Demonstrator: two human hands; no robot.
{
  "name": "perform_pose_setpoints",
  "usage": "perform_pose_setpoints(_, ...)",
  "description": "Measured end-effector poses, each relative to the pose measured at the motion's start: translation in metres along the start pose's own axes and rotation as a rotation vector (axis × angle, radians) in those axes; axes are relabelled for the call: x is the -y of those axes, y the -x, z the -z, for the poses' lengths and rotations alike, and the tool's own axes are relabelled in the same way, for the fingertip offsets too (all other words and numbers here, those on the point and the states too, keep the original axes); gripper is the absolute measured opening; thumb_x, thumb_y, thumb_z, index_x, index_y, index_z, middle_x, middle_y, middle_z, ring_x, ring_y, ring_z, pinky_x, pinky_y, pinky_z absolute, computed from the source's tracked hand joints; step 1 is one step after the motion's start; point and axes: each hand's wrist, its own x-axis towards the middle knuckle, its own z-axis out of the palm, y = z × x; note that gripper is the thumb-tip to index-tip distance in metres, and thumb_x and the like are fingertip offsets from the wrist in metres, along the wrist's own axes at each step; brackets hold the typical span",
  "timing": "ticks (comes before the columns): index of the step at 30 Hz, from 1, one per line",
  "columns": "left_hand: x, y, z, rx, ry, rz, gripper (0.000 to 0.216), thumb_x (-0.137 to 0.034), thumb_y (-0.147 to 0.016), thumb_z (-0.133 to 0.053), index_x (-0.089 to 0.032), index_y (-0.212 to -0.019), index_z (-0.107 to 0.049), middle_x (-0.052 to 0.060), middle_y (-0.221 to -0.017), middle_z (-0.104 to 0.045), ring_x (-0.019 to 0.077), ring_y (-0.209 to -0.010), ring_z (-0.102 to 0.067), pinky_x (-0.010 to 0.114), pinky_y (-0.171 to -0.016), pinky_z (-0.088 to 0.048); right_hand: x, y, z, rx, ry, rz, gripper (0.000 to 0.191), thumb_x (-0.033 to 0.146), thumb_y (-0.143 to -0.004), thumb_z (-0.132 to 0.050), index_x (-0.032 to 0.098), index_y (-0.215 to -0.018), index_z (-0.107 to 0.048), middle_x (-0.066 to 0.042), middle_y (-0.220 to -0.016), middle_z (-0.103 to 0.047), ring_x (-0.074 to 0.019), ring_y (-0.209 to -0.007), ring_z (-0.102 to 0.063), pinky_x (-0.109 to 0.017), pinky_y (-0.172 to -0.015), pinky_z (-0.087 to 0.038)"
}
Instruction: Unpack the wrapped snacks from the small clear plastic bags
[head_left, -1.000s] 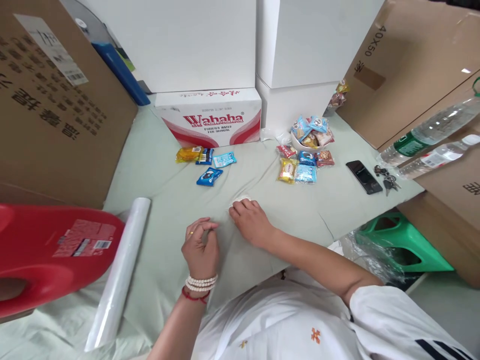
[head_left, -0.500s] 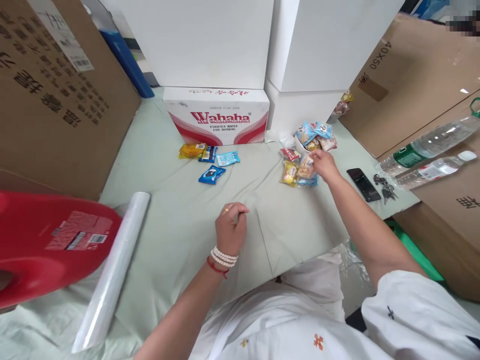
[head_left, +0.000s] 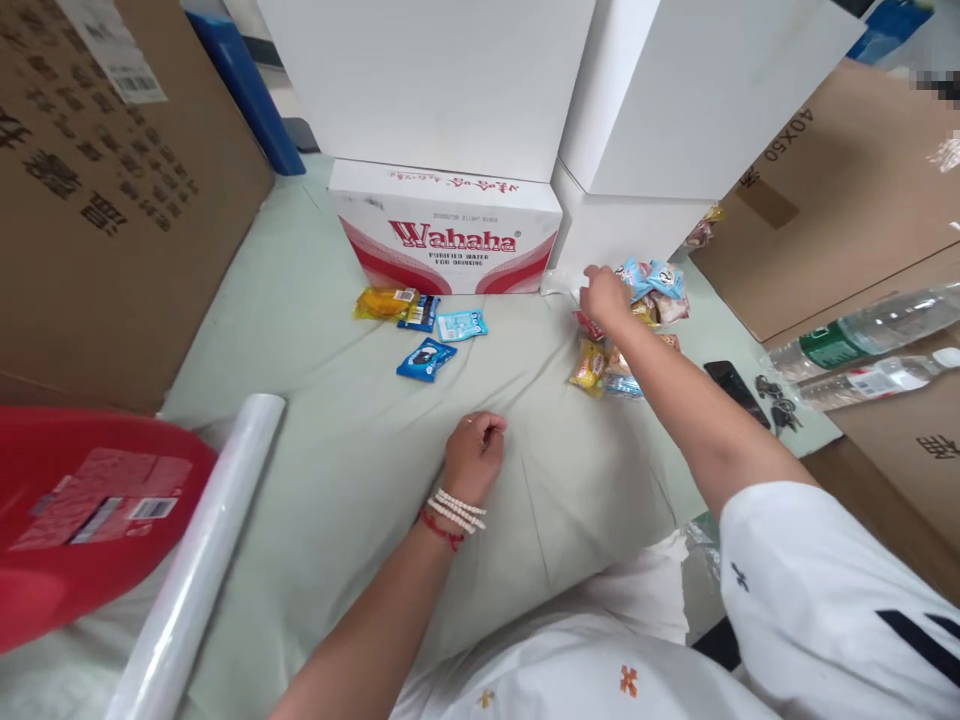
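Note:
My left hand (head_left: 476, 450) rests on the cloth-covered table in a loose fist, apart from the packets, and nothing shows in it. My right hand (head_left: 606, 298) is at the left side of the snack pile, fingers bent down beside a crumpled clear plastic piece (head_left: 556, 282). What its fingertips pinch is hidden. Around it lie light blue packets (head_left: 666, 279), a red packet (head_left: 589, 325), a yellow packet (head_left: 589, 364) and a blue clear-topped packet (head_left: 622, 386). Apart, further left, are a yellow packet (head_left: 384, 303), a dark blue one (head_left: 420, 313), a light blue one (head_left: 462, 325) and a blue one (head_left: 425, 359).
A Wahaha water carton (head_left: 450, 240) and white boxes (head_left: 435, 80) stand at the back. At left are a red container (head_left: 90, 520), a film roll (head_left: 202, 560) and a brown carton (head_left: 112, 220). At right lie a phone (head_left: 735, 392), keys (head_left: 780, 405) and bottles (head_left: 885, 330).
My right hand has left the wrapped snack at the front of the pile and moved back and left. My left hand stays about where it was. The view has shifted slightly.

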Motion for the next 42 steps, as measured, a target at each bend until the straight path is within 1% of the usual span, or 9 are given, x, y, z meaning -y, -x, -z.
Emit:
perform_pose_setpoints(4,-0.004,0.001,0.001,0.046,-0.035,-0.027,0.020,-0.013,-0.080,-0.051,-0.022,-0.083,-0.070,0.003,-0.085,-0.071,0.0204,-0.083,-0.065,0.034,-0.078,-0.051,0.019,-0.040,-0.024,0.022,-0.165,-0.192,0.059,0.027,-0.089,-0.068,0.004,-0.140,-0.048,-0.028,-0.139,-0.053,-0.0337,-0.123,-0.059,-0.044,-0.103,-0.046)
perform_pose_setpoints(10,-0.004,0.004,-0.001,0.019,0.080,0.035,0.019,-0.013,-0.081,-0.054,-0.022,-0.082,-0.070,0.002,-0.084,-0.070,0.0185,-0.081,-0.065,0.033,-0.078,-0.051,0.024,-0.040,-0.025,-0.021,-0.481,-0.233,0.013,0.018,-0.088,-0.054,0.016,-0.091,-0.067,-0.013,-0.099,-0.072,-0.0246,-0.099,-0.066,-0.037,-0.089,-0.050)
perform_pose_setpoints(13,-0.007,0.005,-0.001,-0.041,0.302,0.148,0.010,-0.021,-0.084,-0.059,-0.022,-0.084,-0.069,0.001,-0.083,-0.069,0.0159,-0.076,-0.064,0.028,-0.069,-0.052,0.032,0.008,-0.008,0.086,-1.026,-0.259,0.007,0.021,-0.084,-0.061,0.019,-0.079,-0.057,-0.003,-0.079,-0.065,-0.0126,-0.067,-0.055,-0.024,-0.063,-0.045)
perform_pose_setpoints(16,-0.014,0.004,0.003,-0.024,0.604,0.292,0.022,-0.042,-0.089,-0.064,-0.021,-0.095,-0.067,0.004,-0.090,-0.070,0.0139,-0.068,-0.064,0.023,-0.049,-0.045,0.044,0.082,0.006,0.445,-1.508,-0.173,0.025,0.027,-0.072,-0.078,0.019,-0.077,-0.056,0.004,-0.071,-0.057,-0.0062,-0.055,-0.042,-0.017,-0.050,-0.032)
perform_pose_setpoints(21,-0.019,-0.003,0.014,0.127,0.978,0.421,0.064,-0.075,-0.083,-0.062,-0.019,-0.115,-0.067,0.009,-0.104,-0.071,0.0132,-0.062,-0.065,0.021,-0.035,-0.032,0.063,0.188,-0.004,0.760,-1.598,-0.165,0.032,0.037,-0.064,-0.087,0.018,-0.080,-0.065,0.004,-0.067,-0.057,-0.0053,-0.050,-0.036,-0.020,-0.047,-0.027)
perform_pose_setpoints(26,-0.011,-0.010,0.017,0.051,0.883,0.340,0.037,-0.047,-0.070,-0.087,-0.017,-0.078,-0.068,-0.002,-0.063,-0.061,0.0071,-0.052,-0.051,0.018,-0.044,-0.038,0.067,0.226,-0.022,0.491,-1.448,-0.085,0.028,0.040,-0.074,-0.078,0.021,-0.092,-0.069,0.004,-0.068,-0.058,-0.0098,-0.054,-0.041,-0.023,-0.051,-0.033)
perform_pose_setpoints(33,-0.011,-0.013,0.017,-0.034,1.049,0.331,0.038,-0.039,-0.067,-0.090,-0.019,-0.084,-0.062,-0.001,-0.091,-0.071,0.0109,-0.077,-0.066,0.022,-0.066,-0.054,0.039,0.256,-0.018,0.062,-1.276,-0.010,0.014,0.035,-0.089,-0.065,0.026,-0.099,-0.068,0.000,-0.082,-0.065,-0.0168,-0.071,-0.058,-0.030,-0.069,-0.049)
perform_pose_setpoints(38,-0.018,-0.009,0.018,0.081,1.168,0.332,0.047,-0.041,-0.068,-0.091,-0.022,-0.089,-0.054,-0.001,-0.097,-0.072,0.0164,-0.088,-0.073,0.030,-0.075,-0.058,0.020,0.276,-0.017,0.245,-1.050,0.376,0.015,0.027,-0.087,-0.060,0.029,-0.085,-0.075,-0.006,-0.109,-0.074,-0.0258,-0.102,-0.066,-0.046,-0.094,-0.051)
perform_pose_setpoints(42,-0.022,-0.006,0.018,0.132,1.136,0.284,0.046,-0.040,-0.069,-0.092,-0.021,-0.090,-0.056,0.000,-0.101,-0.071,0.0153,-0.089,-0.072,0.030,-0.079,-0.059,0.016,0.278,-0.010,0.168,-1.121,0.112,0.021,0.026,-0.090,-0.052,0.027,-0.089,-0.073,-0.005,-0.103,-0.073,-0.0239,-0.093,-0.065,-0.040,-0.081,-0.054)
